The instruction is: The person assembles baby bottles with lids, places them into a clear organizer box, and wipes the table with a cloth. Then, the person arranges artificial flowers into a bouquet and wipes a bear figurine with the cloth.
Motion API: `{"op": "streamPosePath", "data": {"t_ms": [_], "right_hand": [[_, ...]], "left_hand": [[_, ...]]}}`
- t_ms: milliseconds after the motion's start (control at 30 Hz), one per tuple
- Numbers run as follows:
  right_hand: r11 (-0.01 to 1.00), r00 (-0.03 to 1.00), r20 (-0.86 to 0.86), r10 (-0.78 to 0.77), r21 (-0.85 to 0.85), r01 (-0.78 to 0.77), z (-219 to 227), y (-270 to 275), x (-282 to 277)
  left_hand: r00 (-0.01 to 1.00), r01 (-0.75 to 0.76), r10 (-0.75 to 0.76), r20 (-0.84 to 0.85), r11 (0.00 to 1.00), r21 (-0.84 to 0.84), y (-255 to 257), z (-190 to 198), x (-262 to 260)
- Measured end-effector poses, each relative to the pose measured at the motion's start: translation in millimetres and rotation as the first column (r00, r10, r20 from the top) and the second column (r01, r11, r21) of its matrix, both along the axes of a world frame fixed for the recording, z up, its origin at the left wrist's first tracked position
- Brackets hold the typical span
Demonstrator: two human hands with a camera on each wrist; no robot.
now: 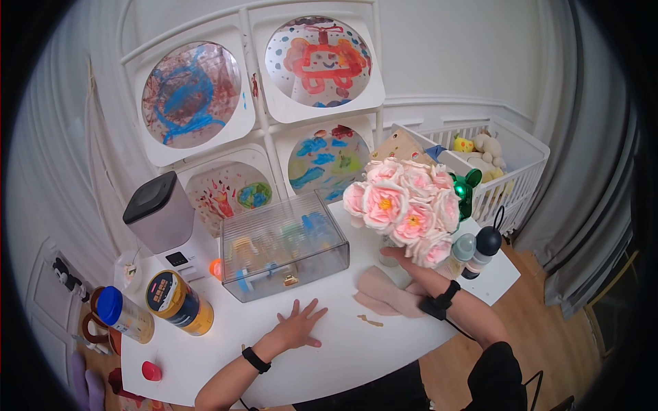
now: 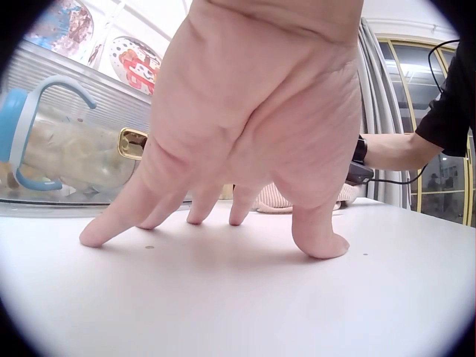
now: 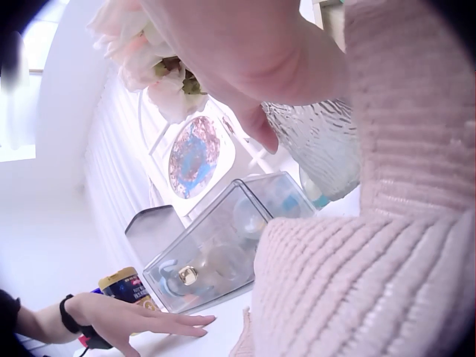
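Pink flowers (image 1: 404, 202) stand in a ribbed glass vase (image 3: 320, 145) at the right of the white table (image 1: 274, 363). My right hand (image 1: 418, 270) grips the vase just below the blooms; in the right wrist view the hand (image 3: 253, 59) wraps the glass, its far fingers hidden. A pink ribbed cloth (image 1: 384, 293) lies beneath that wrist and fills the right of the right wrist view. With fingers spread, my left hand (image 1: 296, 329) rests on the tabletop; in the left wrist view its fingertips and thumb touch the surface and the palm (image 2: 253, 111) is raised.
A clear storage box (image 1: 284, 246) with bottles inside stands mid-table. On the left are a grey-lidded appliance (image 1: 161, 212), a yellow tin (image 1: 181, 305), a blue-lidded jar (image 1: 127, 315) and a red cup (image 1: 151, 371). Dark (image 1: 486, 243) and pale (image 1: 463, 246) bottles stand at right.
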State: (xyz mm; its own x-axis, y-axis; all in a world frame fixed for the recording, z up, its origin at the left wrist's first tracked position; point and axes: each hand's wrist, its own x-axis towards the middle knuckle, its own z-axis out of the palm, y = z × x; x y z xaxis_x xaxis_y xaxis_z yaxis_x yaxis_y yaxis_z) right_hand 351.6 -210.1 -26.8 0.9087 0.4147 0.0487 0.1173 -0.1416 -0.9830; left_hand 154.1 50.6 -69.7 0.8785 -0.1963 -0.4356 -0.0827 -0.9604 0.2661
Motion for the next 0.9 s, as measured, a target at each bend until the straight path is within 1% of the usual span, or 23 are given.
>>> {"op": "streamPosePath", "data": {"t_ms": [33,67,133,267,333,367,500,567,667,733,900], "right_hand": [[1.000,1.000,0.008,-0.010,-0.001,0.010,-5,-4,3],[1.000,1.000,0.018,-0.021,-0.004,0.021,-7,11,10],[0.999,0.998,0.036,-0.045,-0.007,0.045,-18,14,18],[0.996,0.993,0.074,-0.090,-0.004,0.090,-32,38,39],[0.994,0.989,0.095,-0.113,0.001,0.113,-43,40,44],[0.992,0.987,0.105,-0.126,0.005,0.126,-46,56,50],[0.982,0.971,0.147,-0.189,0.032,0.186,-62,78,68],[0.974,0.960,0.165,-0.226,0.048,0.221,-83,68,73],[0.960,0.941,0.188,-0.281,0.065,0.274,-95,74,91],[0.949,0.927,0.202,-0.315,0.072,0.306,-101,88,101],[0.924,0.893,0.238,-0.382,0.082,0.373,-129,103,118]], "left_hand": [[1.000,-0.003,0.004,-0.005,1.000,0.004,-1,1,0],[1.000,0.001,-0.001,-0.006,1.000,0.005,-1,0,1],[1.000,-0.005,0.006,-0.004,1.000,0.014,-1,-2,1],[1.000,-0.005,0.005,-0.002,1.000,0.015,-1,-3,0],[1.000,-0.018,0.018,-0.005,1.000,0.001,0,-3,0],[1.000,-0.013,0.013,-0.004,1.000,0.007,0,-4,0],[1.000,-0.016,0.016,-0.010,1.000,0.021,-1,-4,-1],[1.000,-0.010,0.011,-0.014,0.999,0.030,-1,-3,0],[1.000,-0.017,0.018,-0.026,0.999,0.035,-2,-3,0],[0.999,-0.031,0.032,-0.034,0.999,0.012,-1,-2,0],[0.999,-0.034,0.035,-0.041,0.999,0.028,-2,-2,0]]}}
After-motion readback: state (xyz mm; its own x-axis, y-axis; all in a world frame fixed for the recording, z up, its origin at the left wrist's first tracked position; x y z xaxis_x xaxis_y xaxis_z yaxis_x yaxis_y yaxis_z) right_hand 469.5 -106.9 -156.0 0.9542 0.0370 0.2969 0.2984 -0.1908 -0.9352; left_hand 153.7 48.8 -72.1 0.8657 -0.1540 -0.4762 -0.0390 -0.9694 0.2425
